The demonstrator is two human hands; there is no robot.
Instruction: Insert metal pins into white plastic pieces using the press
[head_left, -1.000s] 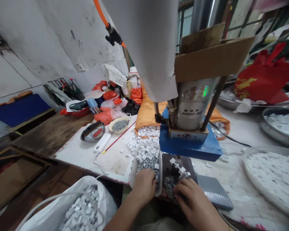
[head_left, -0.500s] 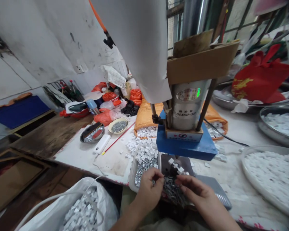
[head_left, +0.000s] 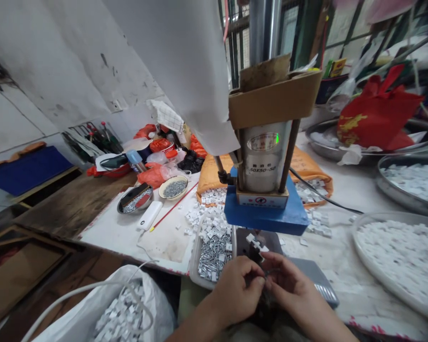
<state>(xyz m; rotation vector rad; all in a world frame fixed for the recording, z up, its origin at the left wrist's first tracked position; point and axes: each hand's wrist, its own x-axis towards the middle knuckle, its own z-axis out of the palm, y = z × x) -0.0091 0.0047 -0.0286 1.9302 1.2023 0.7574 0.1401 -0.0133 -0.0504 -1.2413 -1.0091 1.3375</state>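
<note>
In front of the press, my left hand (head_left: 239, 287) and my right hand (head_left: 288, 284) meet at the fingertips, both pinched closed. Something thin and greyish shows between them, too small to name. Just beyond my fingers, several small white plastic pieces (head_left: 257, 243) sit on the dark base (head_left: 276, 243) under the blue press head (head_left: 267, 216). A clear tub (head_left: 194, 270) by my left hand holds metal nails (head_left: 214, 254) with white pieces heaped at its far end. My hands mostly cover the dark nail pile below them.
A grey foot pedal-like block (head_left: 312, 275) lies right of my right hand. Farther right stand a round tray (head_left: 358, 247) and metal basins (head_left: 381, 178) of white pieces. At left are a nail bowl (head_left: 174, 187), a white power bank (head_left: 150, 214) and a white sack (head_left: 164, 304).
My left hand has moved right, and the fingertips of both hands have come together over the nail pile. The whole view has shifted slightly, with the press now farther left.
</note>
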